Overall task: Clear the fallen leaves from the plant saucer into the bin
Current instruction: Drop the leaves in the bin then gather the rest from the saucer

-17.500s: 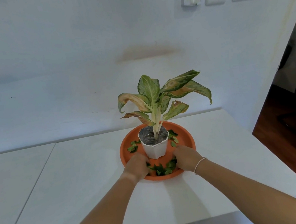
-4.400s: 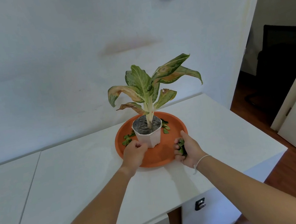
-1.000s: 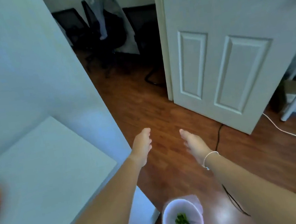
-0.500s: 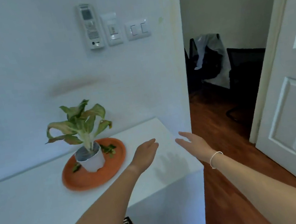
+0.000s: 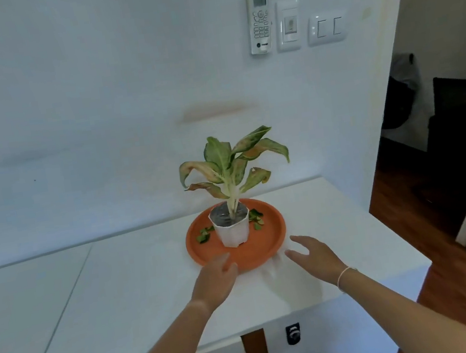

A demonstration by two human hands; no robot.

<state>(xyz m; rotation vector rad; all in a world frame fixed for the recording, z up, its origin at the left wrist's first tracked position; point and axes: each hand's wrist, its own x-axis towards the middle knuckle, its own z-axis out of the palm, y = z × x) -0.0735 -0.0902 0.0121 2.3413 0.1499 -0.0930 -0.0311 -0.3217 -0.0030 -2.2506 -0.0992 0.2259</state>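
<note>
An orange saucer (image 5: 266, 248) stands on the white table (image 5: 121, 283) with a white pot (image 5: 232, 232) and its plant in the middle. Small green fallen leaves lie in the saucer left of the pot (image 5: 203, 236) and right of it (image 5: 255, 219). My left hand (image 5: 215, 280) hovers open at the saucer's near rim. Just right of the rim hangs my right hand (image 5: 313, 255), open and empty. The bin is out of view.
The wall behind carries a remote holder (image 5: 258, 16) and light switches (image 5: 326, 28). The table's right edge drops to a wooden floor (image 5: 434, 237) by a doorway. Drawer knobs (image 5: 293, 333) show below the table front.
My view has swung from the bin on the floor back to the table. Both empty hands have come closer to the saucer's near rim.
</note>
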